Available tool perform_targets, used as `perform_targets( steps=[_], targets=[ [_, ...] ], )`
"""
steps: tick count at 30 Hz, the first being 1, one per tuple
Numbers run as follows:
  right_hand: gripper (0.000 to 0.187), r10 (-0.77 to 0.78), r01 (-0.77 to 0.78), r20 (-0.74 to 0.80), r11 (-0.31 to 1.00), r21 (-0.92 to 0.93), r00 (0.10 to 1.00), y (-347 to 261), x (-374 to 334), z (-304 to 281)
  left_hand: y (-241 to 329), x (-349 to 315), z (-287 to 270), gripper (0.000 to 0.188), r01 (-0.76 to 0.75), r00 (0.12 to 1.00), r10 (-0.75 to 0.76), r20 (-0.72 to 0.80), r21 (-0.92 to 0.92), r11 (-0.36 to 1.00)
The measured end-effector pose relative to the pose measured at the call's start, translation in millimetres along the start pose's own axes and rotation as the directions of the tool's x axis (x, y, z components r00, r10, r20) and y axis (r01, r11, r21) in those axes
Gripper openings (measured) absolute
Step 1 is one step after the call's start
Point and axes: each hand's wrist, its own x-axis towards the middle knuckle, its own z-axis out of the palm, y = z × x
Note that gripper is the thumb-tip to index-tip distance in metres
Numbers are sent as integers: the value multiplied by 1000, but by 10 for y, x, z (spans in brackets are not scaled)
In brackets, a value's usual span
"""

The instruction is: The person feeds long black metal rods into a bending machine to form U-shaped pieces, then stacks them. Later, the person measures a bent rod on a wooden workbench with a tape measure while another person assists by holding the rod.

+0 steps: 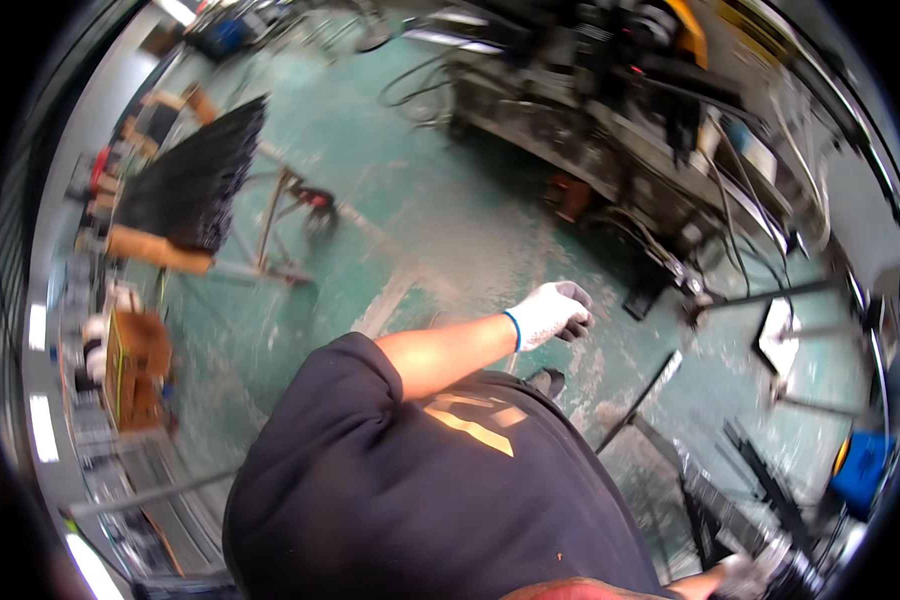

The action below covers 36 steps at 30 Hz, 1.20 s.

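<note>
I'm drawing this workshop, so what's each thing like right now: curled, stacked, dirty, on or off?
Left hand, gloved, fingers loosely curled, no object visible in it.
Right hand, gloved, at the black bars; blurred, so grip unclear.
Black bars, at different slants.
Green floor, dusty and scuffed.
Dark stack on the left, raised above the floor.
Big machine, on or off unclear.

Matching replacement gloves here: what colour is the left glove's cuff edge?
The cuff edge is blue; head view.
</note>
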Motion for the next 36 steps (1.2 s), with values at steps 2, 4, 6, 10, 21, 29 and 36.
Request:
perform_targets(
  steps=[2,4,6,10,21,29,36],
  targets=[
    [40,0,-7,192,999,38,981,-582,-1018,-53,22,-150,-456,22,-53,995,46,-88,-79,995],
    [39,-15,-15,481,998,57,876,-1220,-1873,-98,106,-429,-1011,21,-134,974,105,-199,-139,981],
    [39,-55,7,730,998,69,682,-1835,-2571,-183,144,-621,-1643,16,-298,915,233,-330,-162,941],
    [37,-364,87,847,929,360,387,-3774,-3349,-543,550,-1360,-2766,16,-496,734,314,-602,-159,853],
    [56,-971,221,-233,-239,946,-50,-9126,-4118,-4858,256,-3340,-5050,23,-758,207,293,-934,36,652],
    [86,-764,398,-450,-632,665,-462,-10681,-5736,-6921,98,-3303,-5236,32,-834,198,13,-980,-161,528],
    [99,-771,581,-151,-579,572,-619,-11164,-6412,-7785,543,-3557,-5633,31,-892,-93,-11,-996,79,445]
  ],
)
